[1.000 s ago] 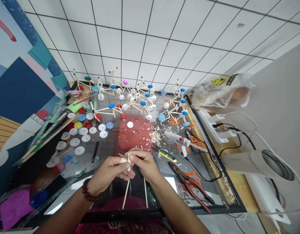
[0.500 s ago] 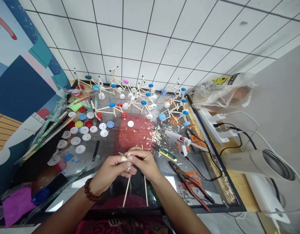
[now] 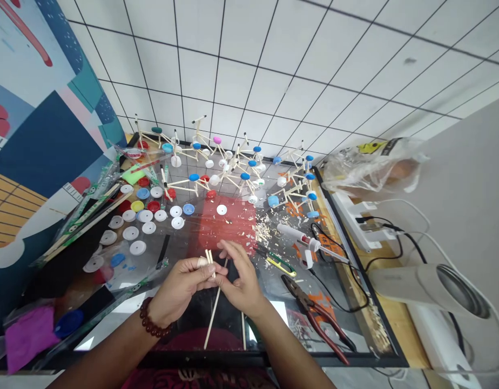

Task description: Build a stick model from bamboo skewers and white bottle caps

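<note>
Pinched between thumb and fingers, my left hand (image 3: 185, 281) holds short pale wooden sticks (image 3: 209, 262), pointing up side by side. A pale wrap covers one of its fingertips. Close beside it, my right hand (image 3: 241, 278) is open, fingers stretched and apart, its thumb near the lower end of the sticks. Whether that thumb touches them I cannot tell. A longer wooden stick (image 3: 211, 324) runs down below the hands toward the table's front edge. Another long stick (image 3: 243, 330) shows in part, the rest hidden behind my right hand.
Small stick models with bottle-cap wheels (image 3: 244, 177) stand along the back. Loose caps (image 3: 137, 248) lie left. Wood shavings (image 3: 263, 229), yellow-green snips (image 3: 282, 265), a glue gun (image 3: 300, 237) with its cord and red-handled pliers (image 3: 314, 313) lie right. A power strip (image 3: 349, 216) lies beyond.
My right hand has loosened from its pinch and spread its fingers. The short sticks now stand up in my left hand's grip. The view has shifted slightly.
</note>
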Motion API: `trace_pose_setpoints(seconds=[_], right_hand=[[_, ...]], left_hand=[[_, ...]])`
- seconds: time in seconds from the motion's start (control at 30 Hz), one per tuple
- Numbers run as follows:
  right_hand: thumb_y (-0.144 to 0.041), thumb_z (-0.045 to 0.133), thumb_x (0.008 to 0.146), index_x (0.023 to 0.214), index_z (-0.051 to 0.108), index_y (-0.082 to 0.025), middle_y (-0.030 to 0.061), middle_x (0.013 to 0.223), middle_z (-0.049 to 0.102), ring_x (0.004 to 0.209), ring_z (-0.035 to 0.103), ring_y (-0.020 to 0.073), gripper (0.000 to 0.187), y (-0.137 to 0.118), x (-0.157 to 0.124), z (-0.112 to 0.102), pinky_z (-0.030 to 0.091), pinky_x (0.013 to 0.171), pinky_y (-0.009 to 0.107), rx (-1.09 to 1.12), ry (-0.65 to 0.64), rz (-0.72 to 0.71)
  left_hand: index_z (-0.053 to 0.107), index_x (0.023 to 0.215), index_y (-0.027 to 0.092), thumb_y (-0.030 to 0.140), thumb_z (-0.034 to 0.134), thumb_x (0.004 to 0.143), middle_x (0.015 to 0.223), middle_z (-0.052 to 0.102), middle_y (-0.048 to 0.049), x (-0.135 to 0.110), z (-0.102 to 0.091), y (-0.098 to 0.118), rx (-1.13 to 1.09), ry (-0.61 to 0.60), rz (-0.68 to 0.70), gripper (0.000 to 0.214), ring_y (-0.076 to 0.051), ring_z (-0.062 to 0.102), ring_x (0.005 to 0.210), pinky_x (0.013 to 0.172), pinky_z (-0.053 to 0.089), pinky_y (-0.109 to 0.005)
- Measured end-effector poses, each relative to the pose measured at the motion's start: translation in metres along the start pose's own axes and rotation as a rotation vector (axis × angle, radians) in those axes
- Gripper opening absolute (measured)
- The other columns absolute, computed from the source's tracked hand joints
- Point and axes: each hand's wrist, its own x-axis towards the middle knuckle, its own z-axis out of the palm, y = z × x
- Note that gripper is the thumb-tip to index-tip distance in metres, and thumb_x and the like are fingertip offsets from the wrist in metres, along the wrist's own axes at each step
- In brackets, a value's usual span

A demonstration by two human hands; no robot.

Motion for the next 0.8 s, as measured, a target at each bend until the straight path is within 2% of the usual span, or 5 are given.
trace_pose_setpoints(seconds=[0.17,0.33,0.47,0.63,0.8], right_hand=[[-0.041,0.077,0.076,0.137,0.050,-0.027,0.0090,0.123,0.056,0.103,0.056,0.0211,0.069,-0.004,0.008,-0.010,0.048,0.094,0.038,0.220,-0.126,0.133],[-0.042,0.068,0.085,0.101,0.074,-0.024,0.0052,0.098,0.068,0.090,0.063,0.0178,0.025,-0.003,0.009,-0.010,0.051,0.085,0.033,0.462,-0.142,0.307],[-0.037,0.074,0.080,0.079,0.076,-0.022,0.0023,0.082,0.069,0.075,0.063,0.0150,0.015,-0.003,0.007,-0.004,0.052,0.072,0.029,0.553,-0.085,0.447],[-0.035,0.076,0.078,0.077,0.076,-0.023,0.0020,0.082,0.070,0.079,0.063,0.0157,0.012,-0.004,0.008,-0.005,0.052,0.075,0.029,0.582,-0.049,0.443],[-0.042,0.067,0.085,0.105,0.074,-0.027,0.0039,0.103,0.071,0.091,0.064,0.0177,0.026,-0.005,0.008,-0.012,0.050,0.086,0.032,0.611,-0.058,0.439]], left_hand=[[0.076,0.085,0.013,0.042,0.080,0.069,0.082,0.076,-0.0100,-0.001,0.000,-0.001,0.073,0.076,0.018,0.034,-0.021,0.071,0.079,0.074,0.057,-0.032],[0.074,0.080,0.011,0.045,0.080,0.069,0.074,0.076,-0.0112,-0.002,0.000,-0.004,0.189,-0.066,-0.126,0.037,-0.020,0.071,0.069,0.068,0.057,-0.031],[0.073,0.085,0.011,0.045,0.078,0.072,0.078,0.077,-0.0136,-0.002,0.001,-0.009,0.156,-0.129,-0.185,0.036,-0.021,0.073,0.072,0.072,0.058,-0.033],[0.071,0.083,0.012,0.044,0.076,0.074,0.076,0.077,-0.0125,-0.001,0.004,-0.012,0.097,-0.141,-0.155,0.034,-0.021,0.073,0.071,0.071,0.058,-0.032],[0.072,0.084,0.012,0.045,0.075,0.074,0.077,0.076,-0.0118,0.001,0.000,-0.009,0.122,-0.089,-0.110,0.035,-0.022,0.073,0.074,0.072,0.058,-0.033]])
